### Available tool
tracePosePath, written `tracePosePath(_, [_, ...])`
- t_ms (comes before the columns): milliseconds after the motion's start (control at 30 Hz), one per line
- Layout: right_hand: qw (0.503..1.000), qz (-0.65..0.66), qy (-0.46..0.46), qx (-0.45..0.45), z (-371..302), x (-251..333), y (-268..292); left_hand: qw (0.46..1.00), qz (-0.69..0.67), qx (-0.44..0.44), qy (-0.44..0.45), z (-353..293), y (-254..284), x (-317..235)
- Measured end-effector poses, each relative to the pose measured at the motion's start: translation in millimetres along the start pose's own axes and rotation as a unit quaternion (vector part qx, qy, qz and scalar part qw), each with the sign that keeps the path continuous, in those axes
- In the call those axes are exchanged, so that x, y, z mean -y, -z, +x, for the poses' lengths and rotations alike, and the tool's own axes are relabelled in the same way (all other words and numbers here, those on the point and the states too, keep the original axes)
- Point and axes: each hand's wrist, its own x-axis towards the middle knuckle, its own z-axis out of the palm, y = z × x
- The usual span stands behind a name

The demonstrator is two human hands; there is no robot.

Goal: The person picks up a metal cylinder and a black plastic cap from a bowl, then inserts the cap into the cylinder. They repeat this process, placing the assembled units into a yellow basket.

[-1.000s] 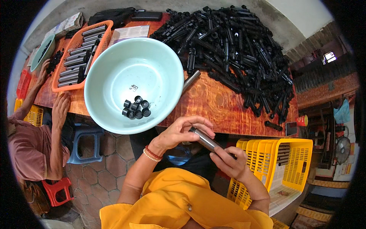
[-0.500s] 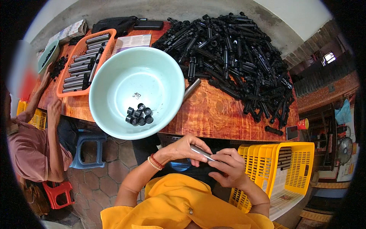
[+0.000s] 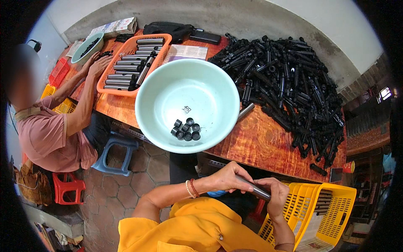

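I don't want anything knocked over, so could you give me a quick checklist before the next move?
1. Metal tube held by both hands: ok; left hand and right hand grip it.
2. Tube's ends: cannot tell; the hands cover them.
3. Black caps contained: ok; grouped inside the pale basin.
4. Basin back from the table's front edge: not ok; its near rim appears to overhang.
5. Co-worker's hands clear of the tube: ok; they are beyond the orange basket.
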Motion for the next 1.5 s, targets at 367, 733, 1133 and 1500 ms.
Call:
tracePosePath(367, [0.982, 0.125, -0.14, -0.021, 2, -5, -4, 0.997, 0.06, -0.031, -0.034, 1, -1, 14])
tracePosePath(733, [0.963, 0.214, -0.163, 0.003, 29, -25, -7, 0.938, 0.226, -0.114, -0.238, -3, 3, 10])
tracePosePath(1133, [0.979, 0.147, -0.021, -0.138, 48, -23, 10, 0.909, 0.172, -0.318, -0.208, -78, 67, -87])
tracePosePath(1500, [0.97, 0.138, -0.125, -0.155, 14, -62, 1, 0.79, -0.026, -0.557, -0.253, -68, 321, -166])
